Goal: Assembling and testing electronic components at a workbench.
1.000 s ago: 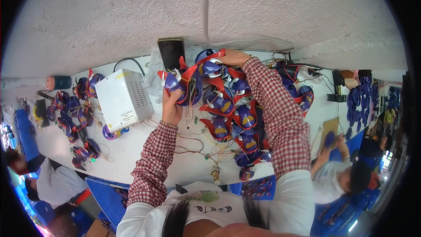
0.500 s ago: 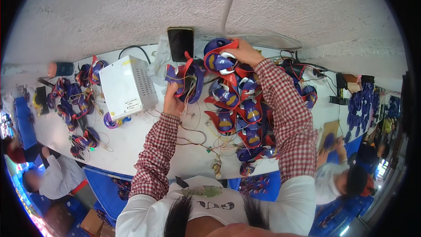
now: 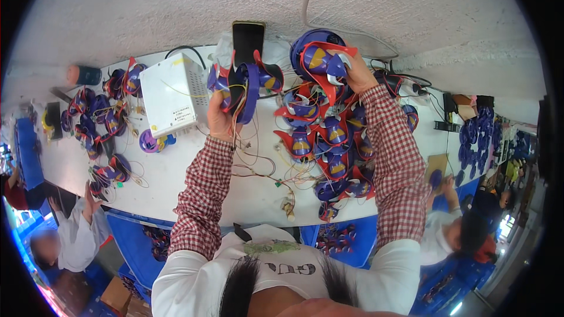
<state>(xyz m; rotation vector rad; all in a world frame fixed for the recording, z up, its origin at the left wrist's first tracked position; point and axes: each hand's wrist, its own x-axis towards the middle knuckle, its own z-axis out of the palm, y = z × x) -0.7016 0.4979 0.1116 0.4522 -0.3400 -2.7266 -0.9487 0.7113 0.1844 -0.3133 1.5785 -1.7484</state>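
Observation:
My left hand (image 3: 221, 120) is closed around a purple-and-red plastic toy part (image 3: 249, 97) with thin wires hanging from it, turned so its round purple rim stands on edge. A similar part, purple with yellow and white patches, lies just behind it. Farther right, my right hand (image 3: 358, 75) grips another purple-and-red toy part (image 3: 317, 58), lifted over the far end of a pile of such parts (image 3: 336, 132). Loose thin wires (image 3: 264, 171) trail over the white table between my forearms.
A white metal box (image 3: 170, 95) stands left of my left hand. A dark phone (image 3: 248, 38) leans by the wall. More wired parts (image 3: 97, 114) lie at the left. Blue bins (image 3: 132, 246) stand below the near edge. People sit at both sides.
My right hand has moved up and right with its toy part, off the pile. My left hand has shifted slightly left and turned its part so the round rim shows edge-on.

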